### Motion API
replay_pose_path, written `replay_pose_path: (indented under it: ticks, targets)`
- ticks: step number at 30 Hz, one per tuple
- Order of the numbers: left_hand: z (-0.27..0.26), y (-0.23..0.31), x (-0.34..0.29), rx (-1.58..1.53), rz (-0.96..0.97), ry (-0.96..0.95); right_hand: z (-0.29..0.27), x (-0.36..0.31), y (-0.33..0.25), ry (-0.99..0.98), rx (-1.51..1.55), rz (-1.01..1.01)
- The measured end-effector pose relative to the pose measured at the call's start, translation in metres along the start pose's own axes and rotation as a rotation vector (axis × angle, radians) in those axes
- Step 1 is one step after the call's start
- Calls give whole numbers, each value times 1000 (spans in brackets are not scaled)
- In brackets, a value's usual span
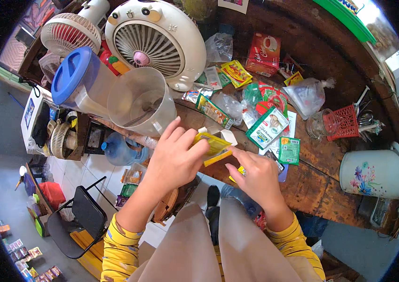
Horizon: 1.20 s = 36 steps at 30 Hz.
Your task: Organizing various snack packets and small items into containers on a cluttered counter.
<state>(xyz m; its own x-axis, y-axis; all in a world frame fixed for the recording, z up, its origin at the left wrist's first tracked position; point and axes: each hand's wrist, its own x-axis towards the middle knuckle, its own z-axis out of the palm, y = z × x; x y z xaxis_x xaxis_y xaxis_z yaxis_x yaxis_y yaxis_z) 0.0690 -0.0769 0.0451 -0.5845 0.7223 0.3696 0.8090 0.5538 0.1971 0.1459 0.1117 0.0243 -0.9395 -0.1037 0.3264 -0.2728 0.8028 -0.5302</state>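
A small yellow sachet (211, 148) is held over the near edge of the wooden table by my left hand (175, 152). Its fingers are closed on the sachet's left side. My right hand (256, 177) comes from the other side, its index fingertip against the sachet's right corner. The right thumb stands apart from that finger. Just behind the sachet is a small open white box (227, 136), partly hidden. Another yellow piece (235, 175) shows beside the right thumb, mostly covered. Close by lie a white-and-green packet (268, 128) and a green sachet (289, 150).
At the left stand a clear bucket (138, 96), a blue-lidded pitcher (78, 80) and a white fan (154, 44). A red box (263, 52) and plastic bags (308, 96) lie farther back. To the right are a red basket (347, 121) and a flowered white container (373, 174).
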Motion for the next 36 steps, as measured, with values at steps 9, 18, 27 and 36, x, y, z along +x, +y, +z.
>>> replay_pose_path:
  ticks: [9,18,27,36]
  targets:
    - [-8,0,11,19,58,-110,-19,4,5,157,132,-74]
    - [-5,3,15,-65,78,-143,10,64,-22,871,1077,16]
    - [-2,-4,5,-145,20,-157,55,64,0,544,1310,155]
    - [4,9,2,-156,-136,-39,30,39,12,447,348,-286]
